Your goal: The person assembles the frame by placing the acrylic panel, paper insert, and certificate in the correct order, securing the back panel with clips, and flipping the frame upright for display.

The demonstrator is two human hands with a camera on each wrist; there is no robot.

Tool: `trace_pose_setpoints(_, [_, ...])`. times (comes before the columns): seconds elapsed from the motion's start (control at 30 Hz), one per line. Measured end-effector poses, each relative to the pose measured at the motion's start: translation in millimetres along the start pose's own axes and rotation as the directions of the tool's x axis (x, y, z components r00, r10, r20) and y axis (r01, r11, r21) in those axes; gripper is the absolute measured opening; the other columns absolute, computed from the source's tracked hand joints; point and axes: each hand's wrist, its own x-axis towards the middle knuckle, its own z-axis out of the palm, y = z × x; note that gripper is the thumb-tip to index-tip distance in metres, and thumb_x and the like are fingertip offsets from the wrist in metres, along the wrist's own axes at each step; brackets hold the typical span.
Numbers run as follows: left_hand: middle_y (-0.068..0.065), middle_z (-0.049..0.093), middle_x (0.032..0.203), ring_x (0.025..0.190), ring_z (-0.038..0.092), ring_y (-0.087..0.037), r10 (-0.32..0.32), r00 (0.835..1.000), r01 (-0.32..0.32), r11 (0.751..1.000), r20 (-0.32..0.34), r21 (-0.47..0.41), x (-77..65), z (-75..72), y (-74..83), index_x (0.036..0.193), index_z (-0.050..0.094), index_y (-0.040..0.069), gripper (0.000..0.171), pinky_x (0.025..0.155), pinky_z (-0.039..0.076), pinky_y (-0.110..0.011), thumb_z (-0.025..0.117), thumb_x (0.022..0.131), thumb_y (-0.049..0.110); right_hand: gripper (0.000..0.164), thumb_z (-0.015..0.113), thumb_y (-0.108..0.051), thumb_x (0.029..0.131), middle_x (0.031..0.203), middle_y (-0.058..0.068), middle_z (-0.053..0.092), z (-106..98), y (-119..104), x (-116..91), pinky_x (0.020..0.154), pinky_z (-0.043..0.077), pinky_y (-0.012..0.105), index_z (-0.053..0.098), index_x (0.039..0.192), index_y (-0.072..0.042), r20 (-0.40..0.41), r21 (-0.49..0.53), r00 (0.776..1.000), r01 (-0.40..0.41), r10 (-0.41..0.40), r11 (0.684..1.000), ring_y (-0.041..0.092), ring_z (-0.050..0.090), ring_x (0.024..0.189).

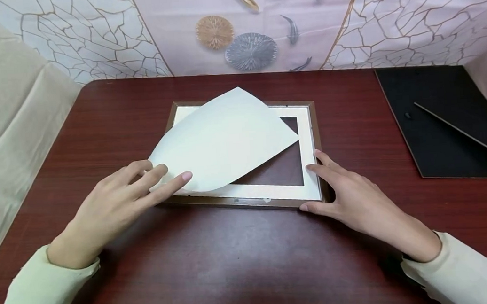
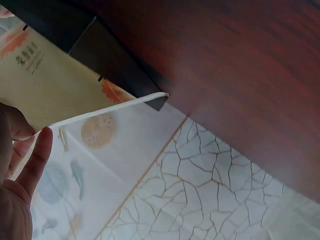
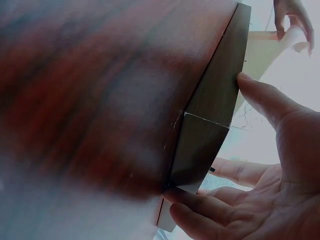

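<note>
A white sheet of paper lies askew and curved over a brown picture frame, covering its left and middle parts. My left hand pinches the sheet near its left corner. In the left wrist view, the sheet's underside shows a tan print with orange motifs and small dark characters. Inside the frame is a white mat with a rectangular opening, partly hidden by the sheet. My right hand holds the frame's near right corner, thumb on the front edge and fingers along the right side.
A black backing board lies at the right of the dark red wooden table, with a thin raised strip across it. Behind the table hangs a patterned cloth. Small dark tabs stick out from the frame's inner edge.
</note>
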Motion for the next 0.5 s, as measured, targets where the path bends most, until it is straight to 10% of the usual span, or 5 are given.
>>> trace_pose_setpoints(0.5, [-0.012, 0.065, 0.105, 0.089, 0.062, -0.028, -0.046, 0.998, 0.049, 0.996, 0.035, -0.076, -2.1, 6.3, 1.0, 0.142, 0.06, 0.004, 0.048, 0.066, 0.054, -0.041, 0.033, 0.105, -0.012, 0.09, 0.087, -0.044, 0.085, 0.169, 0.024, 0.031, -14, 11, 8, 0.105, 0.049, 0.064, 0.047, 0.155, -0.006, 0.083, 0.03, 0.995, 0.05, -0.052, 0.998, 0.046, 0.052, 0.14])
